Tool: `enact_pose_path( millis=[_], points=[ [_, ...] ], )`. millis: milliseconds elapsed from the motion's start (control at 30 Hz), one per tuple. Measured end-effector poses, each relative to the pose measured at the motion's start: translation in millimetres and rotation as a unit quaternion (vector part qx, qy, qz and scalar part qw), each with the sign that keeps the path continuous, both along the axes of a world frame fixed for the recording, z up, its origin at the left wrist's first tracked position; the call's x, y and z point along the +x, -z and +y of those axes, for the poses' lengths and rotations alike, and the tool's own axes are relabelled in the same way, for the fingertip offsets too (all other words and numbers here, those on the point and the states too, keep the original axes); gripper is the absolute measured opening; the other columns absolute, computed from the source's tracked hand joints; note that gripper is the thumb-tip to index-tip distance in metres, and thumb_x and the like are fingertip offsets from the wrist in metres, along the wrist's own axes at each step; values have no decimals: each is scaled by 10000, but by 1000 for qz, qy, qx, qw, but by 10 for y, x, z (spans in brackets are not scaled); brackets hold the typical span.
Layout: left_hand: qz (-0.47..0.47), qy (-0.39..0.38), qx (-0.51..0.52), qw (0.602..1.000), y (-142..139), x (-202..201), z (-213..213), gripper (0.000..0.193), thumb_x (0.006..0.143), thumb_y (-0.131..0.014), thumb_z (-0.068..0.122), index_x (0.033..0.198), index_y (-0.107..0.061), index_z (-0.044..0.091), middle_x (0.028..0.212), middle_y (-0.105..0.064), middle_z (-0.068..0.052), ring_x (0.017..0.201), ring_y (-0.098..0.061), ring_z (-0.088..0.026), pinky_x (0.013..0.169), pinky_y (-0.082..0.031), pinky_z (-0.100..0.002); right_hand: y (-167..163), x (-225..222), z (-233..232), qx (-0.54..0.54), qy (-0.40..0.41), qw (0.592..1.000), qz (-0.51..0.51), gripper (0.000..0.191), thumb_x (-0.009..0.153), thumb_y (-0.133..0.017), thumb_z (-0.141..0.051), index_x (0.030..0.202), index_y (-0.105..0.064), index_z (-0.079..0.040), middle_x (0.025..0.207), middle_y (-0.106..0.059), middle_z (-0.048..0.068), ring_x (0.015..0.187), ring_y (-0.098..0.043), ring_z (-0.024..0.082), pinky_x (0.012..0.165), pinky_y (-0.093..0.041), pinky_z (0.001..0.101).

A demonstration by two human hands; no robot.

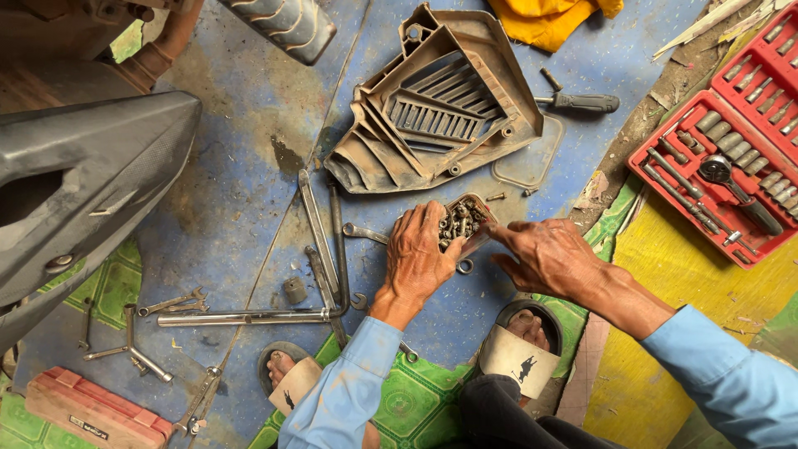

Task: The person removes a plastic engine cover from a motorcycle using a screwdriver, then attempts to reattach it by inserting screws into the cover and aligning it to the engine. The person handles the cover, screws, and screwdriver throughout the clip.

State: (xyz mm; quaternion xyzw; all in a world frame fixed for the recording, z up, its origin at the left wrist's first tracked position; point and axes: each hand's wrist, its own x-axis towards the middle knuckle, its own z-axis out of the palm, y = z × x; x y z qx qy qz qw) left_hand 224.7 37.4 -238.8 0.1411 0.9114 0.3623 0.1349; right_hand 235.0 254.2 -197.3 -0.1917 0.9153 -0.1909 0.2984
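Left hand: your fingers curl around the side of the small tray of bolts.
Right hand: your fingertips pinch at the tray's edge.
Tray: on the floor, just below the dusty plastic cover.

A small, grimy, open-topped container heaped with metal nuts and bolts sits tilted at the centre of the frame, on the blue floor below the dusty plastic cover.

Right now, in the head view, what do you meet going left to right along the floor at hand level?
Black panel → long wrenches → left hand → tub of bolts → right hand → red socket case.
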Motion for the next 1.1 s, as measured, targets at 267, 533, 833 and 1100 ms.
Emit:
enact_pose_path(
  millis=[267, 533, 833, 1100],
  points=[
    [22, 6, -1, 1000, 54, -6, 40, 462, 766, -806, 187, 1100, -555, -11, 1008, -629, -213, 947, -610, -409, 844, -511, -507, 54, 22, -1, 34, -4, 999, -31, 541, 887, -655, -339, 1401, -532, -228, 664, -663, 147, 627, -670, 352, 550, -512, 494],
    [0, -8, 2, 1000, 108, 50, 11, 312, 833, -738, 126, 1066, -561, 17, 972, -648, -202, 917, -633, -395, 835, -526, -497, 74, 100, -51, 8, -10, 998, -59, 662, 890, -640, -327, 1528, -467, -309, 698, -680, 155, 613, -667, 341, 556, -524, 477],
    [-12, -17, 16, 1000, 92, 64, -7, 321, 847, -744, 96, 1096, -556, 20, 985, -656, -207, 927, -641, -401, 830, -531, -490, 78, 109, -143, -29, -19, 998, -45, 605, 895, -645, -261, 1481, -501, -314, 651, -658, 140, 586, -657, 347, 527, -509, 479],
    [-21, -23, 23, 999, 70, 54, -23, 342, 836, -731, 68, 1125, -558, 11, 995, -659, -217, 936, -637, -410, 831, -526, -498, -3, 52, -96, 46, 9, 999, -4, 588, 893, -660, -258, 1458, -504, -221, 590, -643, 129, 523, -652, 319, 490, -508, 466]
  ],
)
